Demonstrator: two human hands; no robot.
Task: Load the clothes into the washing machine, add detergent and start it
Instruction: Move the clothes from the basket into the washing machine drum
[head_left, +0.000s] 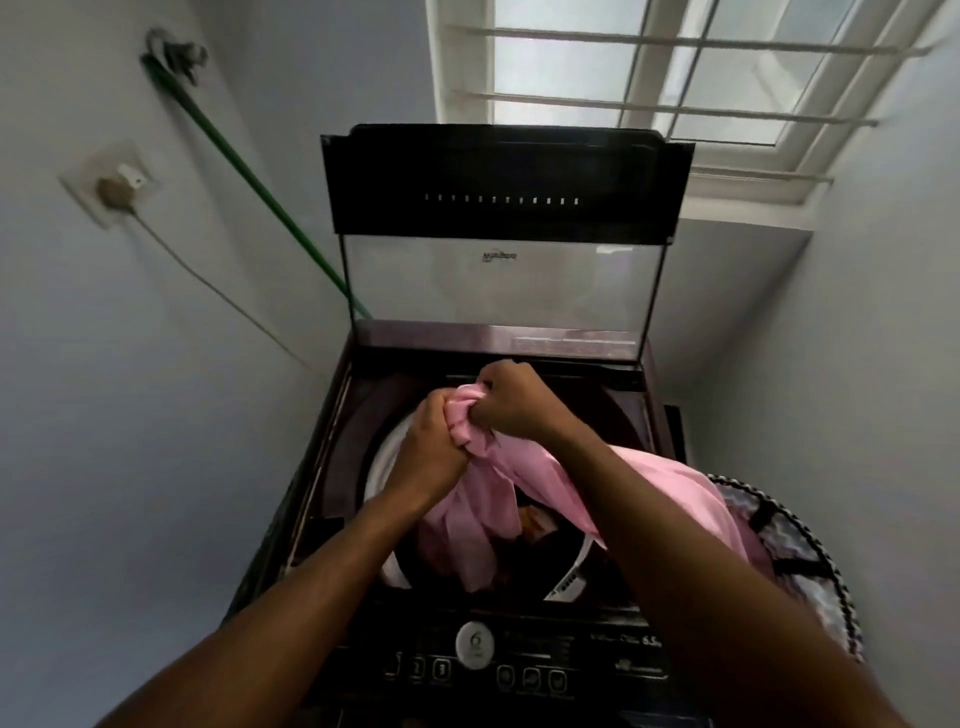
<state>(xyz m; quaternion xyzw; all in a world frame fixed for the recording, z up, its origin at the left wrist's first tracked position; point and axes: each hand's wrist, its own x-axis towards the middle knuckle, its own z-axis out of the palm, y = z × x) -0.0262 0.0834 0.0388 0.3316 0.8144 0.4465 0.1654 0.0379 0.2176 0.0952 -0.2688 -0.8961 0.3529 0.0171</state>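
Observation:
A dark top-loading washing machine (332, 467) stands below me with its glass lid (498, 280) raised upright. A pink garment (524, 467) hangs over the open drum, trailing from the basket on the right. My left hand (428, 449) grips the bunched top of the garment. My right hand (514, 400) grips the same bunch just beside it. Both hands are above the drum's far half. Other clothes (535, 522) lie dimly in the drum beneath the pink cloth. The control panel (519, 670) with its buttons runs along the near edge.
A laundry basket (810, 535) with a black-and-white rim stands close at the machine's right. A green hose (244, 176) and a power cable (208, 286) from a wall socket (111, 187) run down the left wall. A barred window (675, 78) is behind the machine.

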